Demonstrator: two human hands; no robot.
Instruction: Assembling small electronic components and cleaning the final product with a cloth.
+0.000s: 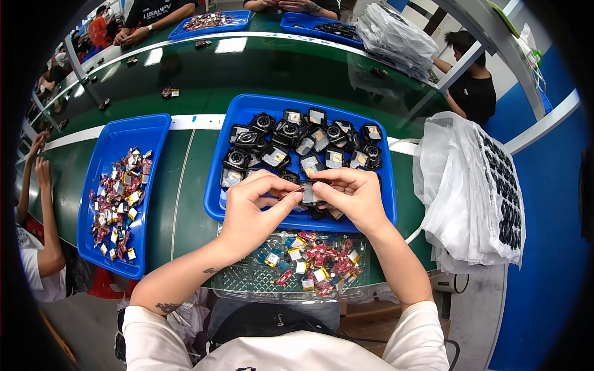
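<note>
Over the near side of a blue tray, both my hands meet at one black watch case. My right hand grips it between thumb and fingers, its pale inner face partly showing. Thumb and forefinger of my left hand pinch at the case's left edge; a small dark, reddish bit shows at the fingertips, too small to name. Many similar black watch cases lie piled in the tray. Beneath my wrists, a clear plastic tray holds small red circuit boards with silver-and-yellow batteries.
Another blue tray of red boards and batteries stands at the left. Loose parts lie on the green conveyor belt. Stacked plastic-wrapped trays rise at the right. Co-workers sit across the belt and at the left; metal frame posts stand right.
</note>
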